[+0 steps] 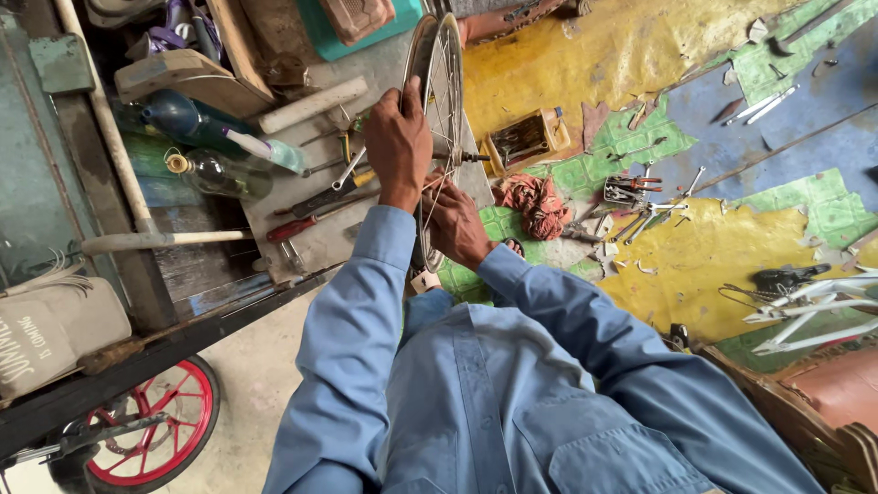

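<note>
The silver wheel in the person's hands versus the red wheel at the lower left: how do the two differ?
The silver wheel stands upright, held at its rim by the left hand, with the right hand at its spokes; the red wheel is untouched, partly hidden under a dark cart edge. The silver wheel shows a bare metal rim and thin wire spokes; the red wheel has thick red spokes and carries a black tyre. Both are round, spoked wheels.

Shiny metal wheel rim (pixel 445 82), crumpled orange cloth rag (pixel 533 203)

Right hand's fingertips (pixel 437 203) behind wheel (pixel 445 73)
</note>
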`<state>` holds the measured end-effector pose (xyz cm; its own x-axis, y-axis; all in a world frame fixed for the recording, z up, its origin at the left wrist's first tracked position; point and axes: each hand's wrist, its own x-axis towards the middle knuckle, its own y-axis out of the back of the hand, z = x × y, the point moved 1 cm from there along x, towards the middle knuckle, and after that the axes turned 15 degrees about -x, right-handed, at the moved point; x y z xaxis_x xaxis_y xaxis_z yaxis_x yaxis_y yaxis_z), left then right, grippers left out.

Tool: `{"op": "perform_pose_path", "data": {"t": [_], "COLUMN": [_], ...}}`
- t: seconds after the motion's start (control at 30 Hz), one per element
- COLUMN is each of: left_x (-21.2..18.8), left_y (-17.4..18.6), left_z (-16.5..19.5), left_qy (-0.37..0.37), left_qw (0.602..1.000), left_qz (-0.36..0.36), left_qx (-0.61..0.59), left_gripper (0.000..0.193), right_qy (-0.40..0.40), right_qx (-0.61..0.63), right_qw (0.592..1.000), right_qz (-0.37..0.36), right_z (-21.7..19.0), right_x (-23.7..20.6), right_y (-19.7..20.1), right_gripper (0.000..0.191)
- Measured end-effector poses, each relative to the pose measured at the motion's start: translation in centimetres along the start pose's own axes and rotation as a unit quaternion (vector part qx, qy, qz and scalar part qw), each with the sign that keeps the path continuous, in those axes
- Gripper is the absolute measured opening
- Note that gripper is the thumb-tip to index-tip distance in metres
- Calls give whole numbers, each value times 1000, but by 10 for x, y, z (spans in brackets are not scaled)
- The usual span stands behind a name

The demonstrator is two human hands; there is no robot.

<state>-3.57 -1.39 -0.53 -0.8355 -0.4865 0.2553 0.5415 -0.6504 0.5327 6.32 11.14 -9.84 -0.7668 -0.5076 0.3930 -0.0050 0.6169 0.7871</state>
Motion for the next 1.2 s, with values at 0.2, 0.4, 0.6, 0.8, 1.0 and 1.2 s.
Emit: {"op": "perform_pose_path", "data": {"t": [0.2, 0.4, 0.6, 0.8, 1.0, 1.2], "left_x": [-1, -6, -9, -19, -14, -22], "left_y": [-6, -8, -11, -22, -19, -27], "left_z": [9, 24, 22, 15, 12, 24], "left_qy": [67, 17, 10, 59, 61, 84], "left_qw": [995, 999, 997, 995, 993, 995], "left_qz": [-36, -37, -57, -37, -5, -11], "left_qx": [-57, -30, -46, -67, -96, -55], "left_gripper": [49, 51, 49, 47, 46, 48], "right_qy": [-105, -114, -83, -109, -37, -231], "right_qx": [-36, -149, -113, -113, -99, 180], "right_qw": [992, 982, 987, 980, 994, 956], "right_qz": [-58, -30, -73, -122, -30, -18], "right_z": [-2, -5, 13, 45, 47, 29], "right_x": [-10, 5, 9, 4, -2, -28], "right_y": [-3, -24, -31, -41, -32, -19], "right_gripper": [44, 69, 49, 40, 46, 38]}}
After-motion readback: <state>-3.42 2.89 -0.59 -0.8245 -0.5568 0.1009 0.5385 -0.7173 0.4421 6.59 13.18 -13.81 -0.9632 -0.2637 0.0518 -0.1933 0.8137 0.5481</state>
